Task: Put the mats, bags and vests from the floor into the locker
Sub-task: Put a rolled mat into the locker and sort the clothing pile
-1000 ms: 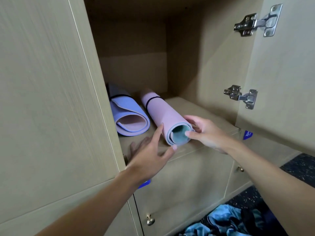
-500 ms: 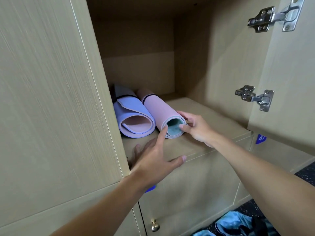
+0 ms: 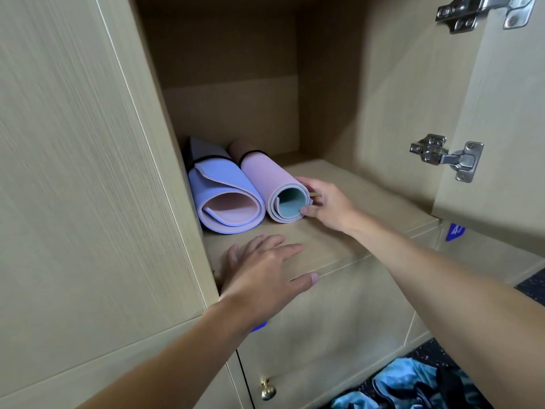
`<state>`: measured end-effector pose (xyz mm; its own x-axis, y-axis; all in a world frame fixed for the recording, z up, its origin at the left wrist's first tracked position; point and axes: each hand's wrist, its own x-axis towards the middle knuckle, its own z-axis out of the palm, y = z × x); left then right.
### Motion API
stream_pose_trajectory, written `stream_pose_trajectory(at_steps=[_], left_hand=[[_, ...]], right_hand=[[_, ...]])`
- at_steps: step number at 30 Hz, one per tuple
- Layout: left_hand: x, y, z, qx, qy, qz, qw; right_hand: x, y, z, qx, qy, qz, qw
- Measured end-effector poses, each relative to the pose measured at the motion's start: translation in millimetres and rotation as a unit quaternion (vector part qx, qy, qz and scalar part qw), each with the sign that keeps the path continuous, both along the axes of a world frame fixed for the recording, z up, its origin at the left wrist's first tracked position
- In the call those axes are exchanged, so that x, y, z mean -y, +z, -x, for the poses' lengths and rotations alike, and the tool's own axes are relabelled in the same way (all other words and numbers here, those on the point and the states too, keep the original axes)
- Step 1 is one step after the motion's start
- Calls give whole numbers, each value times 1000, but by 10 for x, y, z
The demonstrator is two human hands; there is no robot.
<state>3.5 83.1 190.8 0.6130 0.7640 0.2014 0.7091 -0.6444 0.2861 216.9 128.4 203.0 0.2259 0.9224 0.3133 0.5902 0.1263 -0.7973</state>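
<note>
Two rolled mats lie side by side at the left of the open locker's shelf. The purple mat has a pink inside and sits against the left wall. The pink mat with a teal inside touches it on the right; each has a black band near its far end. My right hand holds the pink mat's near end, thumb on the rim and fingers curved round its side. My left hand is spread flat at the shelf's front edge, holding nothing.
The locker door stands open at the right with metal hinges. A closed door panel fills the left. Below is a lower door with a brass knob. Blue and black fabric lies on the dark floor.
The pink mat has slid deeper and leftward until it touches the purple mat, my right hand moving with it. My left hand came off the mat's end and dropped to the shelf edge.
</note>
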Motion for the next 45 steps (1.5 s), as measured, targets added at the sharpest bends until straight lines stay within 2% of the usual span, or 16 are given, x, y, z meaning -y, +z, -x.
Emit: stream_pose_trajectory(at_steps=[8,14,19,22,27,30,33,36,40,45], left_hand=[[-21,-36,7,1,-4,2,1000],[-22,-29,-5,-8,-6,2,1000],[-11,-20,-10,2,-6,-1,1000],[24,-7,1,6,-10,-2,1000],[89,8,3,-6,-32,-18,999],[284,5,-70,-4,-78,-23,997],[728,-56,-267,27,-157,-24,987],[1257,-178,-522,52,-201,-21,978],[2275,-451,-982,29,-287,29,957],[3722,-888,-1481,25,-423,93,901]], right_hand=[[-266,-48,-2,16,3,-24,1000],[-202,-37,59,25,-10,-9,1000],[155,38,199,-13,-36,44,998],[503,26,251,1,-39,60,997],[1373,-40,326,48,-64,71,994],[2006,-133,394,75,-95,81,989],[2673,-303,385,77,-138,105,982],[3393,-495,337,35,-195,125,972],[4691,-929,213,3,-323,135,937],[6305,-1489,238,-5,-504,88,859]])
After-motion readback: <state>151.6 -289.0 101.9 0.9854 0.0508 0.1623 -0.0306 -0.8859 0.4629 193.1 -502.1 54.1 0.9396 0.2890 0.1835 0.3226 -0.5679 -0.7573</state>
